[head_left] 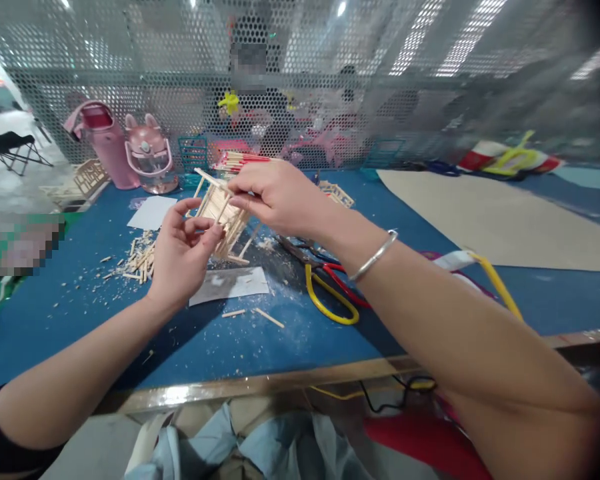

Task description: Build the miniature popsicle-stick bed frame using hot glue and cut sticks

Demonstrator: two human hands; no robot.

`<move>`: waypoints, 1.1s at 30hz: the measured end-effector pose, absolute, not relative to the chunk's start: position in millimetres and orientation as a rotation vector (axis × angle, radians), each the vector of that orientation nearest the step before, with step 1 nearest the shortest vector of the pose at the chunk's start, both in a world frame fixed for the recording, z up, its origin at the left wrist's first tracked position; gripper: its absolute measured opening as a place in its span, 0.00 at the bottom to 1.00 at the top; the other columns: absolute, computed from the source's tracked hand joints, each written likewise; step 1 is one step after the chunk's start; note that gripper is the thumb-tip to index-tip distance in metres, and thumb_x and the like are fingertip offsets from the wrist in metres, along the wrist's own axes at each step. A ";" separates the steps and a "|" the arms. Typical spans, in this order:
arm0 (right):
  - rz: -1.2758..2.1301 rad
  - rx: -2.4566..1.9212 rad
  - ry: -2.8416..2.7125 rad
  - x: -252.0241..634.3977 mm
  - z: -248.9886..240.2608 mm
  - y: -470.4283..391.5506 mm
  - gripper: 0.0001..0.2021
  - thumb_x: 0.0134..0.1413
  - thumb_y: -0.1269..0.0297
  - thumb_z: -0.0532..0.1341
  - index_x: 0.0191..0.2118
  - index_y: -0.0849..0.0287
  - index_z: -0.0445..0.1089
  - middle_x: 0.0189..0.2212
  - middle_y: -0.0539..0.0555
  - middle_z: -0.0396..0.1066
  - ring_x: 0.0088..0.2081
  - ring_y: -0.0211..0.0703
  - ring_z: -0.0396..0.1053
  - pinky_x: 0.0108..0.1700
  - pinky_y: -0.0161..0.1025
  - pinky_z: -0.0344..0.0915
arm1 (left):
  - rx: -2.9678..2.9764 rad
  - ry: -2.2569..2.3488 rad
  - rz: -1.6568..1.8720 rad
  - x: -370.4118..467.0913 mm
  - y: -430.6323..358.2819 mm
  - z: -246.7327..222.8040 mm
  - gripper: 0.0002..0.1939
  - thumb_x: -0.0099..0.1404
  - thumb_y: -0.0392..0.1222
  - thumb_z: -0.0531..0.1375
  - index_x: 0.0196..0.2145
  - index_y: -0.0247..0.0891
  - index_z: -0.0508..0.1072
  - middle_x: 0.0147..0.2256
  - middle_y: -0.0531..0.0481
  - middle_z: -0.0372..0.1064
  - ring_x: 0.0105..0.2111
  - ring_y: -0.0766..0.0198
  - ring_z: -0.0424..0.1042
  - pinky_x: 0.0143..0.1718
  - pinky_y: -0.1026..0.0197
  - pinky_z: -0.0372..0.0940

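With the frame as the dial's centre, a mesh wall [155, 60] closes off the room at 12 o'clock, people blurred behind it. The blue table [180, 360] is strewn with shavings; a tan board [505, 227] covers it at 3, and a pink bottle [113, 150] stands at 10, away from the mess.

The right hand [285, 197] comes in from 2 o'clock, thumb and forefinger pinched on the frame's upper part, probably to handle one thin stick. The left hand [180, 257], at 8, has thumb and fingertips closed on the near side, seemingly to steady it. The stick frame [236, 230] is tilted above the table, perhaps for a better view inside.

Scissors [333, 293] lie at 4, grips toward the person, presumably for easy reach. A grey-smudged strip [245, 283] rests at 6; cut sticks [143, 260] are heaped at 8.
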State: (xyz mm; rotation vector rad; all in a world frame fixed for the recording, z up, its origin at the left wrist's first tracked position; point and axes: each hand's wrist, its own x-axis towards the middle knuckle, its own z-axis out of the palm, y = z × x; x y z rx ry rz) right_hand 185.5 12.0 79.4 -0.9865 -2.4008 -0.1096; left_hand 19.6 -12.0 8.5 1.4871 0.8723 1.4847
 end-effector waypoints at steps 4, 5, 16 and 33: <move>-0.109 -0.916 -2.452 175.2 80.7 14.2 0.08 0.56 0.59 0.56 0.32 0.57 0.68 0.29 0.50 0.66 0.35 0.40 0.62 0.39 0.39 0.56 | 1.477 0.875 1.606 16.6 -16.1 -2.5 0.21 0.54 0.33 0.63 0.43 0.41 0.60 0.29 0.56 0.67 0.26 0.71 0.70 0.27 0.68 0.67; -0.102 -0.902 -2.422 174.3 78.3 13.4 0.09 0.56 0.57 0.56 0.35 0.56 0.68 0.32 0.50 0.66 0.37 0.40 0.62 0.40 0.39 0.57 | 1.486 0.868 1.632 16.0 -15.6 -4.0 0.22 0.53 0.33 0.63 0.44 0.41 0.60 0.29 0.56 0.67 0.26 0.71 0.69 0.26 0.69 0.66; 0.786 -1.060 -1.626 170.4 1.0 -3.6 0.20 0.50 0.44 0.58 0.35 0.58 0.59 0.26 0.48 0.61 0.27 0.34 0.60 0.29 0.35 0.60 | 1.485 0.802 1.636 14.1 -13.3 -8.5 0.20 0.55 0.31 0.61 0.43 0.40 0.60 0.29 0.55 0.66 0.26 0.72 0.69 0.26 0.71 0.66; 0.605 -1.113 -1.900 199.5 -6.9 21.7 0.13 0.49 0.55 0.60 0.29 0.61 0.66 0.24 0.48 0.63 0.27 0.34 0.58 0.31 0.34 0.57 | 1.361 0.786 1.370 28.8 13.5 -30.6 0.19 0.55 0.26 0.58 0.42 0.39 0.59 0.26 0.58 0.65 0.26 0.72 0.69 0.29 0.69 0.65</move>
